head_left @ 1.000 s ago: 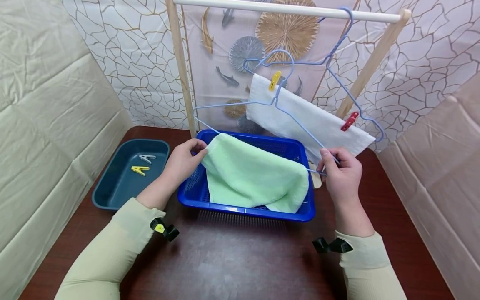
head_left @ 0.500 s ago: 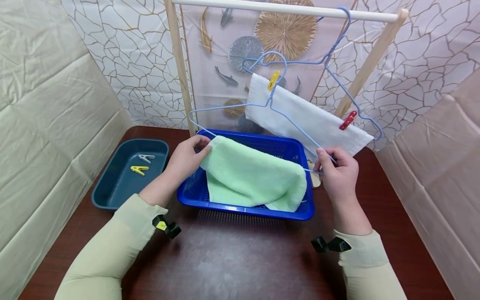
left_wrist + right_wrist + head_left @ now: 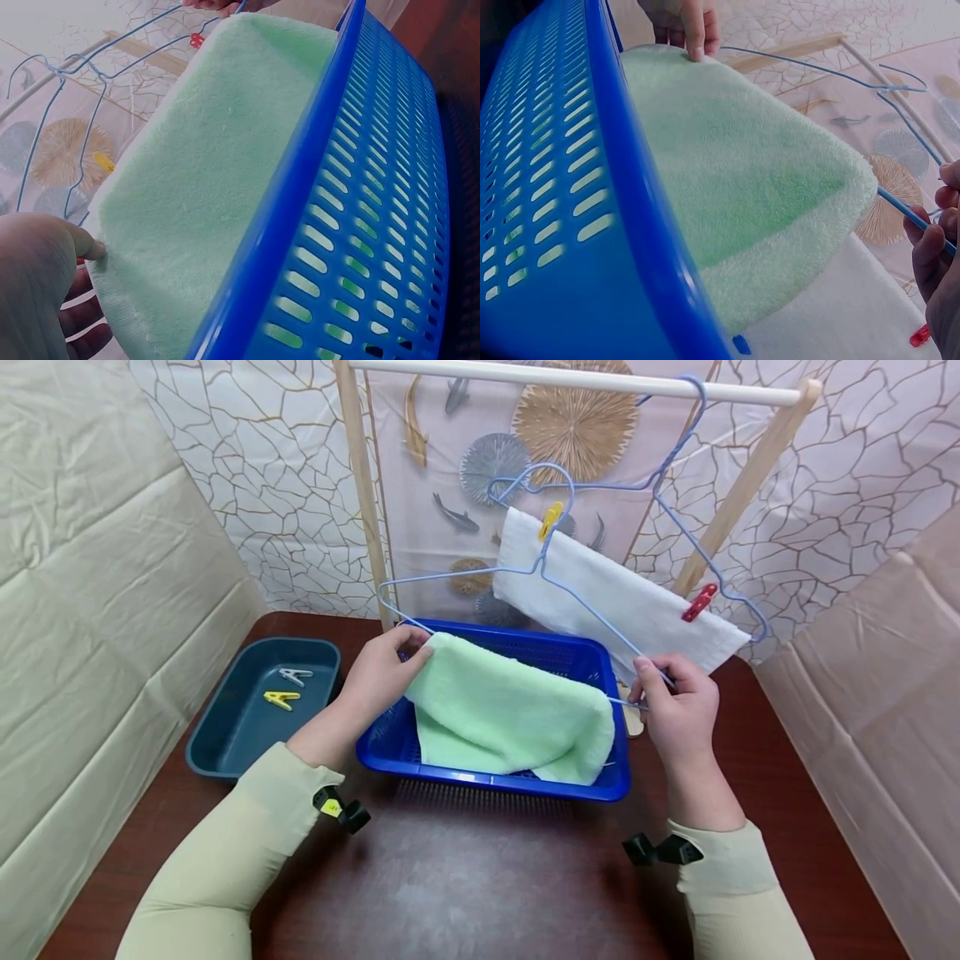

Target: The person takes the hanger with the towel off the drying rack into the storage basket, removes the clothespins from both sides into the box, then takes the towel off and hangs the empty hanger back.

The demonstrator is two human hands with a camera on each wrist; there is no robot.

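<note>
A light green towel [image 3: 510, 710] hangs folded over the lower bar of a blue wire hanger [image 3: 465, 574], its lower part down inside a blue perforated basket [image 3: 491, 782]. My left hand [image 3: 378, 672] pinches the towel's upper left corner between thumb and fingers; the left wrist view shows the thumb pressed on the towel's edge [image 3: 105, 247]. At the other end, my right hand [image 3: 681, 697] grips the hanger's right corner, and the right wrist view shows fingers curled round the wire [image 3: 900, 201].
Behind, a wooden rack [image 3: 577, 378] bears another blue hanger [image 3: 686, 531] with a white towel [image 3: 592, 585] held by a yellow clothespin [image 3: 551, 521] and a red clothespin [image 3: 699, 602]. At left, a dark teal tray [image 3: 198, 752] holds a white clothespin [image 3: 295, 677] and a yellow one.
The hanger's hook has tipped slightly left. My left hand has moved a little to the right along the towel's upper corner. The right hand has shifted slightly left, still gripping the hanger.
</note>
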